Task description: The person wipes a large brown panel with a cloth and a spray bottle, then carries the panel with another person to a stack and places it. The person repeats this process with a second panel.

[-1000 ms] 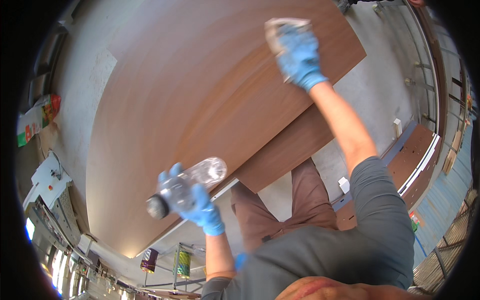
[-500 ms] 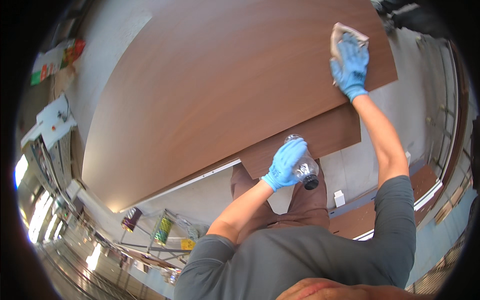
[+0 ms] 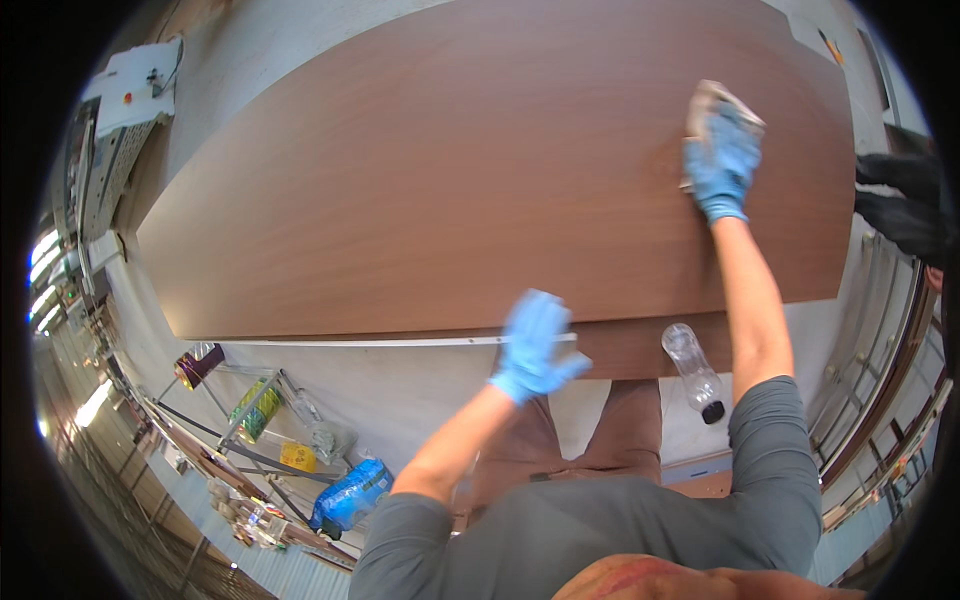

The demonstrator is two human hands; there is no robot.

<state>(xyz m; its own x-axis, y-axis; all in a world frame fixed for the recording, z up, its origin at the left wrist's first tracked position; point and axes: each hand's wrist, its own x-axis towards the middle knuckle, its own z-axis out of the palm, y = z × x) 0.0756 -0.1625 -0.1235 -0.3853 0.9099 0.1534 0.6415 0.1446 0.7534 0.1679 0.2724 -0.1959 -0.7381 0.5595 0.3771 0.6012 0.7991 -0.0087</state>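
Cloth [image 3: 704,100] under R hand [image 3: 723,165], on pnl [image 3: 480,180].

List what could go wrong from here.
The clear bottle is unheld and overlaps the edge of the lower brown board in view; its support is unclear, so it may drop or roll.

The right forearm appears close to it and might knock it.

The left hand, open by the white strip along the large panel, could bump that edge.
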